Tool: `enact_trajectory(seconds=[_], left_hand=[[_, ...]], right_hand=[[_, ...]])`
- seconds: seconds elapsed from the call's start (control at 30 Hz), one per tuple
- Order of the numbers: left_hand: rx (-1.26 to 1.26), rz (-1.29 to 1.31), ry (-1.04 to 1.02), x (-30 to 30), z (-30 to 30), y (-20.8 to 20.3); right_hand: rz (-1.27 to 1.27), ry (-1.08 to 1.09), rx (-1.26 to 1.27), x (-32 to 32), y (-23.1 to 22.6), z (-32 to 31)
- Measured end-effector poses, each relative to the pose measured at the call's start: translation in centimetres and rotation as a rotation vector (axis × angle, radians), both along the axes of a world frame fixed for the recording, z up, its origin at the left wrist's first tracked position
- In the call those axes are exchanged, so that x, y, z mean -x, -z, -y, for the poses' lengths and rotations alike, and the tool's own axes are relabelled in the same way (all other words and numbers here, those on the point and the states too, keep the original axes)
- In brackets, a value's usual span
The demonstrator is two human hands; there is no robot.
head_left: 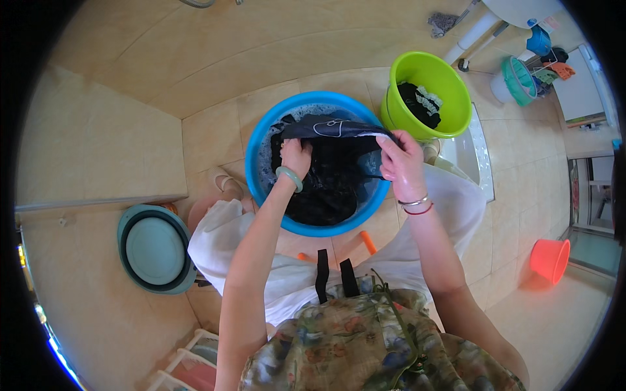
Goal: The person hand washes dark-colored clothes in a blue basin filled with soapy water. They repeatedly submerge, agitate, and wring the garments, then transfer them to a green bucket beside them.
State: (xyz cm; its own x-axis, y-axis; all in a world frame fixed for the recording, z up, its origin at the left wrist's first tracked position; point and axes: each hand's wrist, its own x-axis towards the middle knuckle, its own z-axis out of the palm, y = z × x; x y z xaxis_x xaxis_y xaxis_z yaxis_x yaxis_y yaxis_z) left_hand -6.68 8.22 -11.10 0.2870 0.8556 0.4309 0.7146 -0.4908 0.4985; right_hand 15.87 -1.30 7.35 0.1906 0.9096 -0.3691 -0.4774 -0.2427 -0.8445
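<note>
A dark, wet garment with a white drawstring (334, 125) is stretched across a round blue basin (253, 146). My left hand (297, 158), below a pale green bangle, is closed on the garment's near edge; its fingertips are hidden in the cloth. At the basin's right side, my right hand (401, 166) pinches the other end of that edge between thumb and fingers, slightly above the rim. More black cloth (323, 195) lies bunched in sudsy water (264, 153) beneath the garment.
A lime green bucket (424, 65) with dark and pale cloth inside stands behind right, beside a white tray-like base (479, 156). A grey-green collapsible basin (124, 244) rests at left. An orange-red bucket (550, 260) and a lined white bin (505, 85) stand farther right.
</note>
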Motion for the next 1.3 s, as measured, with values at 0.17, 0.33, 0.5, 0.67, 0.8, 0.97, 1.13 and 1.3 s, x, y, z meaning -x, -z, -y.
enact_trajectory(seconds=[0.17,0.33,0.5,0.67,0.8,0.97,1.13,1.3], left_hand=[[-0.100,-0.094,0.049,-1.6,0.4,-2.5],[0.707,0.411,0.037,-1.3,3.0,3.0],[0.842,0.199,-0.219,-6.5,9.7,8.8],[1.072,0.641,-0.140,-6.1,9.2,15.6],[0.971,0.833,-0.219,-7.4,8.8,10.0],[0.854,0.574,-0.013,-5.9,5.7,-0.3],[0.934,0.904,0.203,-9.9,2.7,3.6],[1.309,1.753,-0.100,-10.9,0.4,10.7]], right_hand=[[-0.254,-0.030,-0.038,-0.7,-5.1,-0.3],[-0.489,-0.109,-0.141,1.3,-7.8,-0.9],[-0.515,-0.132,-0.180,0.9,-9.8,-0.4],[-0.466,-0.151,-0.146,1.8,-10.9,-0.1],[-0.056,-0.155,-0.038,-0.4,-7.8,-0.1],[-0.130,-0.447,-0.033,-1.0,-2.3,0.7],[-0.207,-0.677,0.032,1.3,-4.3,2.2],[-0.491,-0.726,-0.014,3.1,-7.7,4.5]])
